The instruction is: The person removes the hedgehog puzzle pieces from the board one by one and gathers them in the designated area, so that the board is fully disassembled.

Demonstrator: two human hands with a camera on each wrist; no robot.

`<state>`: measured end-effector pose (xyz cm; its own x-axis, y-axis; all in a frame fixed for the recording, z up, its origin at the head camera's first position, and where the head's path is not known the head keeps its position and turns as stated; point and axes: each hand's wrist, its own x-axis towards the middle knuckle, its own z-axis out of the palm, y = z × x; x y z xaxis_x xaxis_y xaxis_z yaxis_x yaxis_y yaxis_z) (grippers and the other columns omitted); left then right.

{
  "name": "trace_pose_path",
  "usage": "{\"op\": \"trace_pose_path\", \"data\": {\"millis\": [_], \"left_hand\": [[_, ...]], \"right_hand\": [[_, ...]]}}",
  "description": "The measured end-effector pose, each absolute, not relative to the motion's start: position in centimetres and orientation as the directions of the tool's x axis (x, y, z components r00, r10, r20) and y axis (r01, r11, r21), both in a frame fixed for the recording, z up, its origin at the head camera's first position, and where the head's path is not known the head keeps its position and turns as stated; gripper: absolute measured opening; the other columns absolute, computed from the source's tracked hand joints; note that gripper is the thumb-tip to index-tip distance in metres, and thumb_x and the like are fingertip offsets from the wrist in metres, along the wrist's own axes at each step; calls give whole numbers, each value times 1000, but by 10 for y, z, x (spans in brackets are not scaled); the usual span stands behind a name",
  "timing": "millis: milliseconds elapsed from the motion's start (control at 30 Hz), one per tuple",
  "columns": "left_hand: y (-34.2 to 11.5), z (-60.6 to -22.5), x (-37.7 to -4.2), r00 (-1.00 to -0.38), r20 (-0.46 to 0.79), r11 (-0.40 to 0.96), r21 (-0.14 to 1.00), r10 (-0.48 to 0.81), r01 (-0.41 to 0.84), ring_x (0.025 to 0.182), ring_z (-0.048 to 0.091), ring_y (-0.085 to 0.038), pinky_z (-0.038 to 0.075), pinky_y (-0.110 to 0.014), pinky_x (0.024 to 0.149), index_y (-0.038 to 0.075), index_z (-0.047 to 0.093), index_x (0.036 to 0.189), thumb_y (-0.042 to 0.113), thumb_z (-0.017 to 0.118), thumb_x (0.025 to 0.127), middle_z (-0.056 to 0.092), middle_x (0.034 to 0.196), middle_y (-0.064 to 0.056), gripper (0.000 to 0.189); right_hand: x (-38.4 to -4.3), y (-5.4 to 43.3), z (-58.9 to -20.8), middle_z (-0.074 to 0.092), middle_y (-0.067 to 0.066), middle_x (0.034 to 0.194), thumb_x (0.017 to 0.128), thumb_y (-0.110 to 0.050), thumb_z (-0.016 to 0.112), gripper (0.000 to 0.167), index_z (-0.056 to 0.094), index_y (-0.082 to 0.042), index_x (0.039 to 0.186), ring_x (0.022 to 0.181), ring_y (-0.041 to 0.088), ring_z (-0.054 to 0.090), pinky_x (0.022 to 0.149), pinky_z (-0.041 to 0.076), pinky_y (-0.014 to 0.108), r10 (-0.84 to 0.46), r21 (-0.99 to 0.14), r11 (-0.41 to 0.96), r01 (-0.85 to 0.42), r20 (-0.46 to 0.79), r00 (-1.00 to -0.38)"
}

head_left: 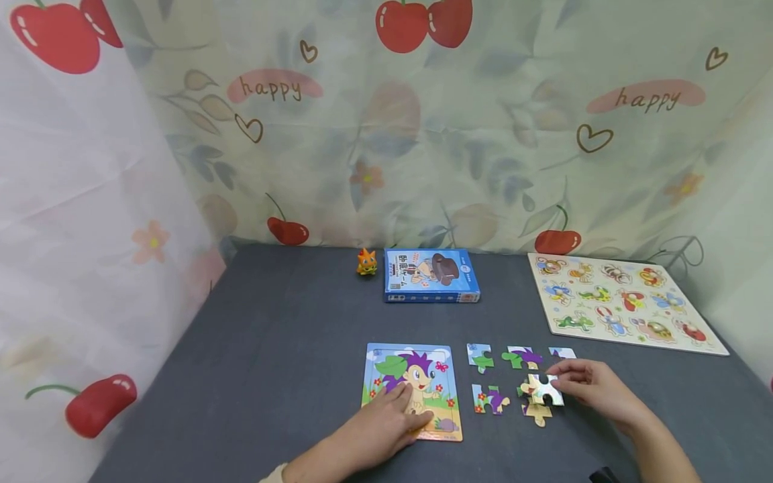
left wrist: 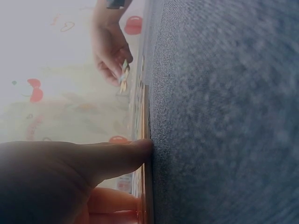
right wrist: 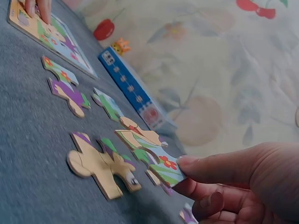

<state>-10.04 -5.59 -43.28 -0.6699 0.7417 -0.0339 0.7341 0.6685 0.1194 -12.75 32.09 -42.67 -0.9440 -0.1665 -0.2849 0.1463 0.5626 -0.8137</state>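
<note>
Fingers of our right hand (head_left: 594,388) pinch the flower piece (right wrist: 167,162) by its edge; so slight a hold might slip, dropping it onto the loose piece (right wrist: 105,165) near them. Beneath our left hand (head_left: 389,419)'s outstretched fingers, the board (head_left: 386,351) could slide if pressed unevenly.

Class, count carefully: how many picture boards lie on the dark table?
2. The hedgehog board lies under the left hand, which hides part of it; the insect board lies at the back right, beyond the right hand. No other board shows.
</note>
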Motion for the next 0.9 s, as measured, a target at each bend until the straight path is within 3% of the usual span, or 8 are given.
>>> {"op": "trace_pose_path", "data": {"millis": [667,900], "left_hand": [[-57,-432,-100,-660,-16,658,98,751,746,129,46,-29,41,-41,103,33,56,129,34,56,92,52,135,-17,37],[-58,-432,-100,-659,-26,658,97,752,747,129,45,-29,41,-41,104,33,55,130,34,56,92,51,135,-17,37]], "right_hand": [[-110,370,-437,60,-10,81,92,-32,57,47,56,5,120,62,7,45,56,38,24,12,-744,593,307,-374,-927],[-107,377,-442,59,-11,80,92,-30,58,46,57,6,119,61,5,44,55,39,23,7,-752,593,286,-351,-936]]}}
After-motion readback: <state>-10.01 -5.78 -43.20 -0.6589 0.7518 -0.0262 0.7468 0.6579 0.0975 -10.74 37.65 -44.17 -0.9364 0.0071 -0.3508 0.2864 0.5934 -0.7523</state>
